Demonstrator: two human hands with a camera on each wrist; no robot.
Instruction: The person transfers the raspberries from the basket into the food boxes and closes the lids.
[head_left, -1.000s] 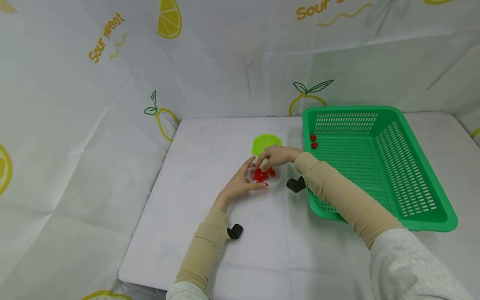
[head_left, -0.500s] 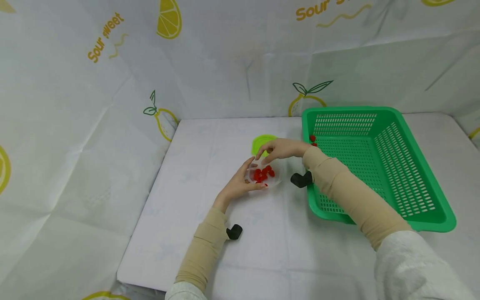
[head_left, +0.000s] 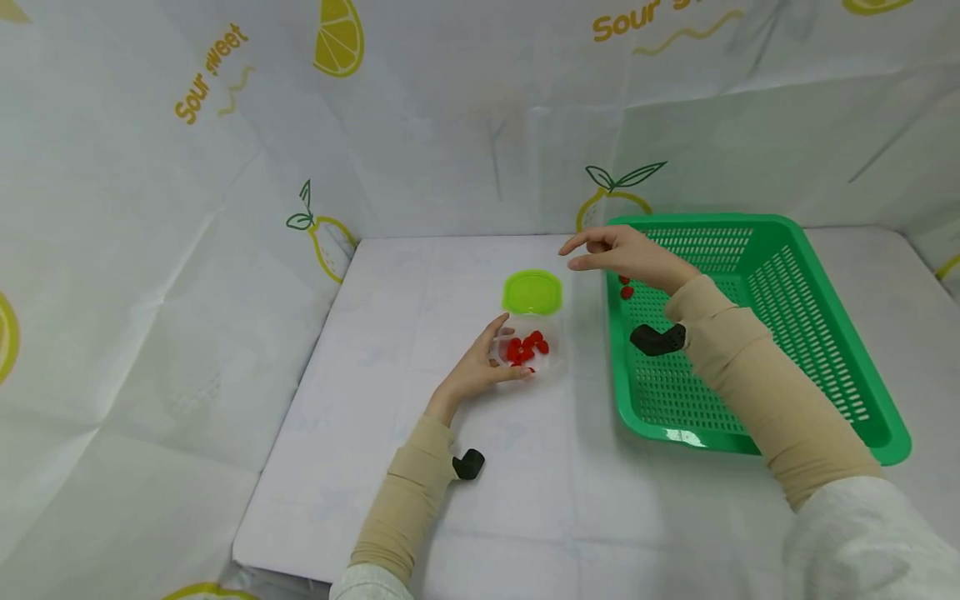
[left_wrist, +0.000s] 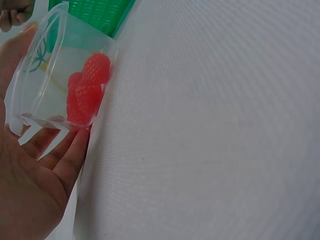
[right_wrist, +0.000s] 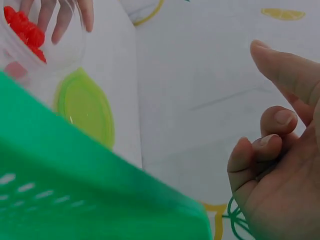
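My left hand (head_left: 472, 371) holds a clear plastic container (left_wrist: 82, 35) standing on the table, thumb on one side and fingers round the other. Several raspberries (left_wrist: 89, 92) lie together at the container's bottom. Over the left edge of the green basket (head_left: 660, 392) hovers my right hand (head_left: 633, 254). In the right wrist view its thumb points out, its other fingers bend loosely, and nothing shows between them. Below that hand, raspberries (head_left: 627, 292) lie inside the basket by its left wall, partly hidden by the hand.
A lime-green lid (head_left: 532, 292) lies flat just behind the container. The basket takes up the right side of the white-covered table (head_left: 390, 367). A lemon-print sheet (head_left: 465, 125) hangs behind and to the left.
My right hand has lifted out of the container and moved right and back, to above the basket's edge, uncovering the lid and raspberries. The left hand and container have stayed put.
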